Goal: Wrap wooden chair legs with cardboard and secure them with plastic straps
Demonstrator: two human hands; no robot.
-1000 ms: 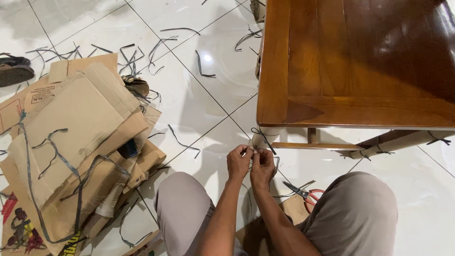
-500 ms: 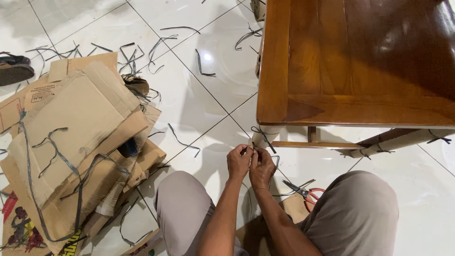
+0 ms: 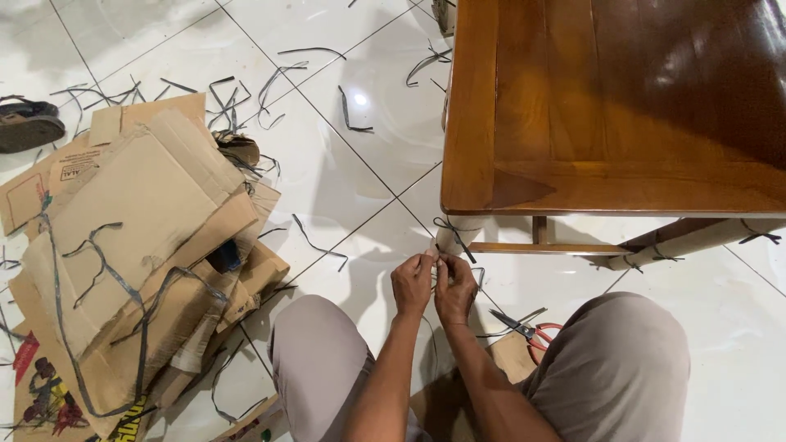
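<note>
Both hands pinch a thin dark strap [image 3: 435, 263] between fingertips, left hand [image 3: 412, 284] and right hand [image 3: 455, 288] touching. Strap runs up-right from the fingers to the wrapped table leg [image 3: 455, 236] just beyond. Red-handled scissors [image 3: 528, 331] lie right of the right hand, nearer it.

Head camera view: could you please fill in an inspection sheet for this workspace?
Surface: glossy white tiled floor.
Job's things: dark strap tied around the paper-wrapped table leg of the wooden table.
Clutter: flattened cardboard pile; cut strap pieces; red-handled scissors; sandal.
Hands: left hand and right hand close together, pinching at the strap by the leg.
Cables: nothing seen.
Surroundings: person's knees in grey trousers; second wrapped leg at right.
</note>
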